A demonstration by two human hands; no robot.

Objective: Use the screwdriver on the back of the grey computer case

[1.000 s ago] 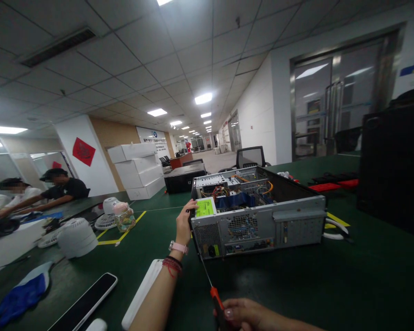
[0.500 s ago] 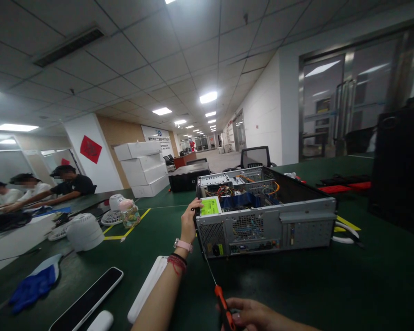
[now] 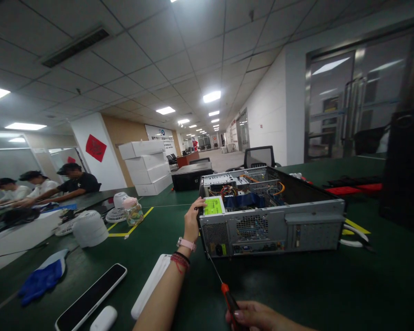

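Observation:
An opened computer case [image 3: 310, 212] lies on its side on the green table, its rear panel facing me and cables showing inside. My left hand [image 3: 192, 223] grips its near left corner, beside the power supply [image 3: 214, 206] with a bright green label. In my right hand [image 3: 257, 316] is a screwdriver [image 3: 229, 298] with a red and black handle. Its thin shaft points up and left, the tip at the lower left corner of the rear panel, by the power socket. Whether the tip sits on a screw is too small to tell.
Left of my forearm lie a phone [image 3: 93, 294], a white rounded case [image 3: 104, 318], a white slab [image 3: 151, 286] and a blue glove [image 3: 43, 278]. White fans [image 3: 89, 228] and a jar [image 3: 134, 212] stand further back. A black tower [image 3: 405, 165] rises at right. Several people sit far left.
The view has shifted slightly, so everything appears a little further right. My left hand keeps its hold on the case, and the screwdriver stays at the same lower corner.

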